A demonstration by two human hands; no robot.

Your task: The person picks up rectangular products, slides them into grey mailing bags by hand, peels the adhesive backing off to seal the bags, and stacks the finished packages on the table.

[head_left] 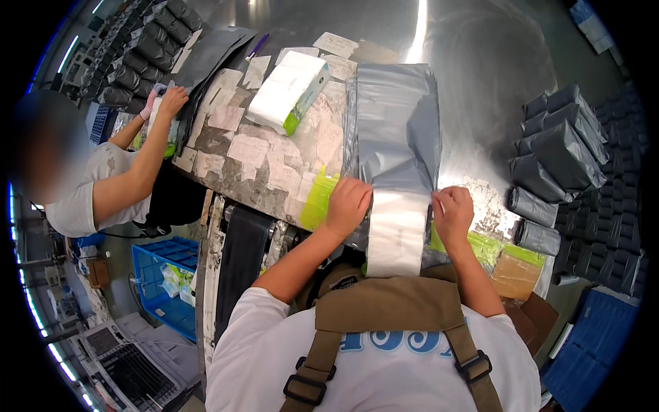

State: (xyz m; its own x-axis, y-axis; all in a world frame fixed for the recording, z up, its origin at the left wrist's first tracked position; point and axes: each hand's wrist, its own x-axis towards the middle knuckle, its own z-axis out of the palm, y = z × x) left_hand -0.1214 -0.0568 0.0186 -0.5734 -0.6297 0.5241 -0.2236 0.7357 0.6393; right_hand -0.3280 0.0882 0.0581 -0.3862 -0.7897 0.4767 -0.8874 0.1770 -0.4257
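Bagging looks partway along: the far end of the white pack [397, 233] seems to be inside the grey bag [398, 117], while its near part lies uncovered between the hands, close to the person's chest. The left hand [349, 206] and the right hand [453, 214] appear to pinch opposite edges of the bag's mouth. Covering that bare part and closing the mouth seem left to do. Far left on the desk [494, 62] lies a second white pack [288, 89] with a green end; grey parcels [563, 147] stand right. Nothing evident blocks the bag, though the chest leaves little room nearby.
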